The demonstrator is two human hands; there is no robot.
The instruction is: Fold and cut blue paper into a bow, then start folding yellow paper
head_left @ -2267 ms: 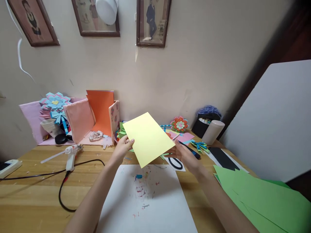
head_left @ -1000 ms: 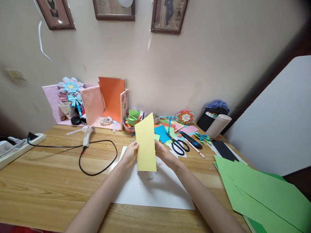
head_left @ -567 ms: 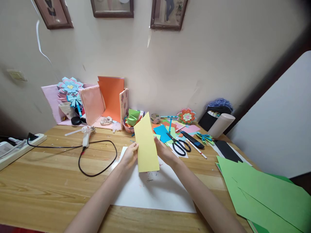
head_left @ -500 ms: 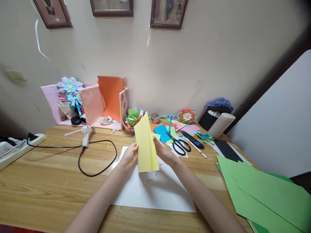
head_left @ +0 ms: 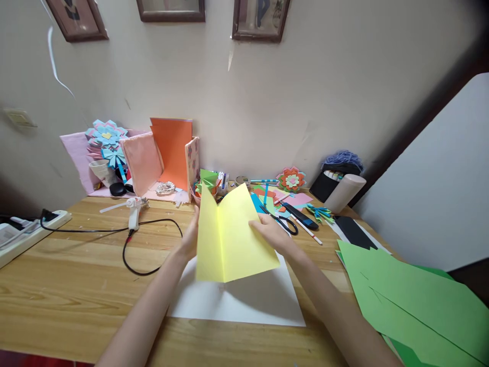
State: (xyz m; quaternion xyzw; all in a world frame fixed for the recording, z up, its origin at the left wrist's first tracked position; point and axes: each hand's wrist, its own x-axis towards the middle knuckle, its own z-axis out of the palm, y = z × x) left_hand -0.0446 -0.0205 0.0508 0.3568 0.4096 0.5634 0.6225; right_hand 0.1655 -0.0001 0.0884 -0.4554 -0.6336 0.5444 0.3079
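A sheet of yellow paper [head_left: 242, 234] is held up over the table, with a lengthwise crease left of its middle. It is spread like an open booklet, its two panels meeting at an angle. My left hand [head_left: 191, 234] grips the left edge, its fingers partly hidden behind the paper. At the right edge my right hand [head_left: 269, 229] pinches the sheet, thumb in front. Below lies a large white sheet [head_left: 244, 306] on the wooden table, partly in shadow. Black-handled scissors [head_left: 284, 223] lie just beyond my right hand.
On the left are a glue gun [head_left: 133, 211] with a looping black cord and a power strip [head_left: 34, 234]. Green sheets [head_left: 412, 300] cover the right side. Behind stand a pink fabric box [head_left: 143, 163], a paper flower [head_left: 291, 179], a utility knife [head_left: 301, 215] and a pale cylinder [head_left: 346, 193].
The yellow paper, flat at first, was folded into a narrow panel and is now opened out again with a crease. My hands have moved apart, the right thumb coming to the front.
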